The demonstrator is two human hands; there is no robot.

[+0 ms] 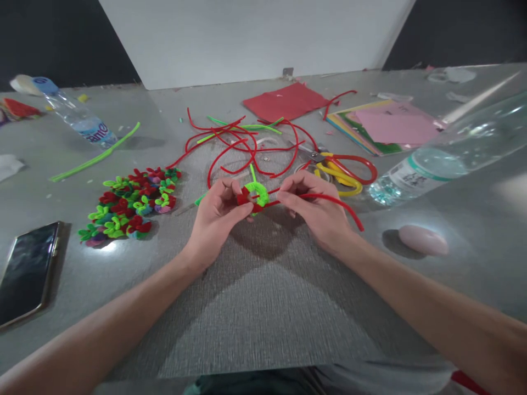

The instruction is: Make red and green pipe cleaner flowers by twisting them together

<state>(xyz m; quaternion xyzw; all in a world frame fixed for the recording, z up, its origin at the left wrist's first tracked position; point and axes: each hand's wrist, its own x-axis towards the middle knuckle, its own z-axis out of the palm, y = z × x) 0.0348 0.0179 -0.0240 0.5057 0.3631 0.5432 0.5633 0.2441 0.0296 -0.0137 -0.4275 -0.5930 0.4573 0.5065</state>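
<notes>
A small ring wound from green and red pipe cleaner [262,192] is pinched between the thumb and fingers of my left hand [220,208]. One bright green end sticks up from its top. My right hand [310,206] pinches a red pipe cleaner [333,198] that runs from the ring, its free end pointing right and down past my fingers. Just beyond both hands lies a tangle of loose red pipe cleaners [234,129] with some green ones among them. Scissors with red and yellow handles [349,170] rest close behind my right hand.
Left are a pile of small pipe-cleaner flowers [123,208], a phone [31,269], a lying water bottle [82,118] and green stems [99,156]. Right are a large bottle [436,164], a pinkish oval object [423,240] and coloured sheets [395,126]. Red sheets [284,101] lie behind.
</notes>
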